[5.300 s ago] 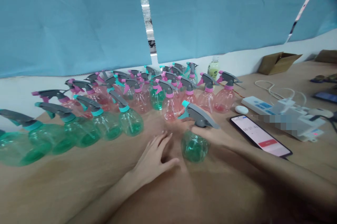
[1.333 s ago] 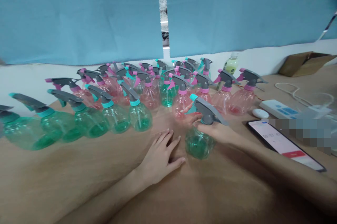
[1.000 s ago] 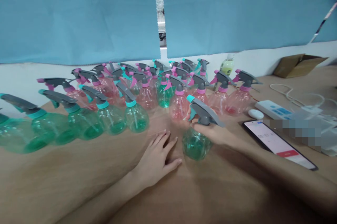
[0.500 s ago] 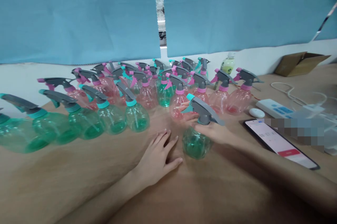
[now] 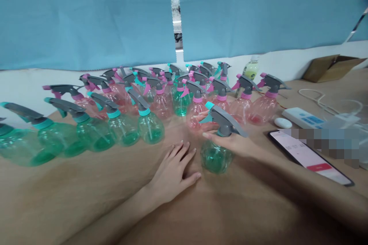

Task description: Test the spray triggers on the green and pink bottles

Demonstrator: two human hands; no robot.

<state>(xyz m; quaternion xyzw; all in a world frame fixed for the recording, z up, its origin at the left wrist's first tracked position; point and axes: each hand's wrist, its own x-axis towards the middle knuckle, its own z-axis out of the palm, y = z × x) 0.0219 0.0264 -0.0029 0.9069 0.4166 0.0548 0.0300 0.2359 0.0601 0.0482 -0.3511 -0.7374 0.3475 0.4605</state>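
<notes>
A green spray bottle [image 5: 215, 157] with a grey head and turquoise nozzle stands upright, apart from the others. Around its neck is my right hand [image 5: 230, 140], thumb across the near side and fingers reaching past behind the head. The bottle's collar is partly hidden by that hand. My left hand [image 5: 172, 172] lies flat on the wooden table [image 5: 94, 191], left of this bottle, fingers spread and holding nothing. Just beyond the right fingertips sits a pink spray bottle [image 5: 195, 116]. Beyond the left hand, to the left, is another green spray bottle [image 5: 151, 129].
Several green bottles form a row at left, including one [image 5: 96, 135]. Several pink ones stand behind, with one [image 5: 263, 109] at the right end. At right lie a phone [image 5: 312, 157], a white oval object [image 5: 283, 123], a power strip [image 5: 304, 117], cables and a cardboard box [image 5: 327, 69].
The right thumb now reaches farther left across the bottle's neck. The whole view has shifted slightly; bottles and left hand otherwise look the same.
</notes>
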